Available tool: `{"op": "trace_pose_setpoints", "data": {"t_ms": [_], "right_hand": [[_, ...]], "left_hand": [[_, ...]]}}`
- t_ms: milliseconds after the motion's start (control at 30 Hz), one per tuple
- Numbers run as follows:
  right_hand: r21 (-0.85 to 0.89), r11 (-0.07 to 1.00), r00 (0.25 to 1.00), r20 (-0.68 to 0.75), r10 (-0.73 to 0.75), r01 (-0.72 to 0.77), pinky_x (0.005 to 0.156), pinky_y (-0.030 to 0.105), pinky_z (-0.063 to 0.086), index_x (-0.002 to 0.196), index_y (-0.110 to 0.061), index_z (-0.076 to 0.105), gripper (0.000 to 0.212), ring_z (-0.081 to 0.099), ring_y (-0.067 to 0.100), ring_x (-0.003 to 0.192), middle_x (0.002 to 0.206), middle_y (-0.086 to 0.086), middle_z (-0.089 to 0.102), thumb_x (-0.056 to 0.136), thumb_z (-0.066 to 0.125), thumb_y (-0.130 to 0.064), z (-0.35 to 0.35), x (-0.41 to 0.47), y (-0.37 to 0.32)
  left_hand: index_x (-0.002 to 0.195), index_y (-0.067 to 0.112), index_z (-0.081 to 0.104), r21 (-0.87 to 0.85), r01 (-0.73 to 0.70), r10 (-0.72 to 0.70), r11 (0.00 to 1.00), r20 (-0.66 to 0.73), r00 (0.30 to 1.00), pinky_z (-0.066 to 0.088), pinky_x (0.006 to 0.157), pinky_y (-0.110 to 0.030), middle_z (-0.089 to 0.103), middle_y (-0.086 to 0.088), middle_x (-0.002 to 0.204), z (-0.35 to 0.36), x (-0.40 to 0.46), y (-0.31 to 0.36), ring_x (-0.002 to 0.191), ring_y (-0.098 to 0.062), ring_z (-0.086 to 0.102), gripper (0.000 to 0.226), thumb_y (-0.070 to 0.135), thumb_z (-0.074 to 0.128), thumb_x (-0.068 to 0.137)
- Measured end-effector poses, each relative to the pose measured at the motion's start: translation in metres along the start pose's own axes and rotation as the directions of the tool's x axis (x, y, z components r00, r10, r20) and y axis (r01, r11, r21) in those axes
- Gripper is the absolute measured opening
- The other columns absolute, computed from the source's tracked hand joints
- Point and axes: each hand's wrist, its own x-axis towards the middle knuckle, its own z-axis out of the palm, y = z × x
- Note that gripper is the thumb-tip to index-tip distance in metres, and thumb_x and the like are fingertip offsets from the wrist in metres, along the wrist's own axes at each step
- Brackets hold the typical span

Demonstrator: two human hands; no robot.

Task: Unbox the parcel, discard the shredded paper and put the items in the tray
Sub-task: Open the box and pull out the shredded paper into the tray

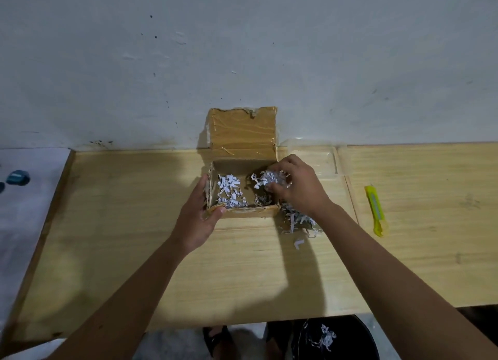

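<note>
Head: right hand [299, 187] pinches crinkly shredded paper [269, 180] in cardboard box [242, 133]

box [242, 198] mid-table, shredded paper [229, 192] inside, perhaps tray [323, 160] behind-right, cutter [376, 210] farther right

A scuffed, pale wall [242, 49] (dotted with dark specks) rises behind a light wooden table [121, 238]; grey floor [175, 343] shows below.

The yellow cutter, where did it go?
In the head view the yellow cutter lies on the wooden table, off to the right of the open cardboard box, below the clear plastic tray. Neither hand touches it.
</note>
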Motion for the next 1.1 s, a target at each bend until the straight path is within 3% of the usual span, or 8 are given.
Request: {"op": "trace_pose_setpoints", "data": {"t_ms": [133,367,500,600,733,800,933,1100], "right_hand": [[0.071,0.997,0.993,-0.119,0.001,0.007,0.073,0.019,0.046,0.108,-0.017,0.077,0.021,0.056,0.001,0.074,0.101,-0.006,0.066,0.087,0.081,-0.015,-0.004,-0.006,0.006],[0.205,0.972,0.983,-0.123,0.14,-0.113,0.066,0.011,0.044,0.106,-0.02,0.076,0.022,0.055,0.003,0.068,0.096,-0.014,0.067,0.086,0.081,-0.013,-0.025,-0.038,0.031],[0.192,0.957,0.973,-0.031,0.228,-0.218,0.073,0.011,0.045,0.111,-0.02,0.075,0.026,0.062,-0.004,0.083,0.099,-0.018,0.069,0.086,0.08,-0.01,-0.027,-0.06,0.049],[0.059,0.964,0.966,0.024,0.258,-0.259,0.085,0.024,0.045,0.11,-0.015,0.077,0.024,0.066,0.018,0.104,0.109,-0.001,0.075,0.086,0.078,-0.012,-0.022,-0.067,0.058],[-0.003,0.969,0.969,0.009,0.245,-0.245,0.088,0.029,0.039,0.108,-0.017,0.079,0.027,0.058,0.03,0.109,0.111,0.003,0.072,0.082,0.078,-0.01,-0.018,-0.071,0.06],[0.05,0.971,0.97,-0.054,0.238,-0.235,0.089,0.031,0.04,0.109,-0.018,0.078,0.03,0.057,0.028,0.11,0.111,0.0,0.069,0.081,0.081,-0.01,-0.021,-0.071,0.058],[0.13,0.983,0.974,-0.167,0.152,-0.131,0.089,0.034,0.045,0.107,-0.02,0.077,0.027,0.06,0.021,0.109,0.108,-0.007,0.07,0.082,0.082,-0.01,-0.027,-0.058,0.04],[0.264,0.964,0.992,-0.127,0.008,0.026,0.089,0.028,0.053,0.111,-0.018,0.075,0.029,0.065,0.009,0.105,0.109,-0.006,0.07,0.083,0.081,-0.009,-0.015,-0.027,-0.003]], "left_hand": [[0.165,0.027,0.021,0.023,-0.006,0.007,1.0,-0.014,1.0,0.048,0.099,-0.009,0.048,0.001,0.159,0.001,0.0,0.001,0.132,-0.011,0.061,0.094,0.007,0.076,0.092],[0.165,0.025,0.021,0.04,0.012,-0.012,0.999,-0.013,1.0,0.045,0.118,-0.042,0.044,0.004,0.163,0.0,0.0,0.003,0.142,-0.013,0.053,0.093,0.008,0.077,0.092],[0.165,0.024,0.022,0.062,-0.002,0.003,0.998,-0.021,1.0,0.042,0.12,-0.042,0.051,0.004,0.158,0.001,0.002,0.003,0.141,-0.011,0.053,0.094,0.008,0.078,0.091],[0.165,0.023,0.023,0.035,0.007,-0.007,0.999,-0.018,1.0,0.045,0.115,-0.028,0.056,0.003,0.153,0.001,0.001,0.002,0.136,-0.007,0.058,0.094,0.005,0.078,0.091],[0.164,0.023,0.024,0.028,-0.009,0.01,1.0,-0.027,1.0,0.046,0.112,-0.022,0.058,0.004,0.151,0.001,0.002,0.0,0.133,-0.004,0.06,0.093,0.004,0.078,0.09],[0.164,0.024,0.024,0.035,-0.011,0.012,0.999,-0.026,1.0,0.046,0.114,-0.028,0.058,0.003,0.151,0.001,0.002,-0.001,0.133,-0.005,0.06,0.093,0.006,0.078,0.091],[0.165,0.026,0.023,0.014,-0.011,0.011,1.0,-0.026,1.0,0.045,0.114,-0.023,0.056,0.007,0.152,0.003,0.002,-0.004,0.132,0.003,0.058,0.094,0.007,0.078,0.091],[0.165,0.027,0.021,0.025,-0.045,0.045,0.999,-0.02,0.999,0.044,0.115,-0.025,0.048,0.006,0.159,0.003,0.001,-0.007,0.137,-0.002,0.055,0.093,0.01,0.077,0.093]]}}
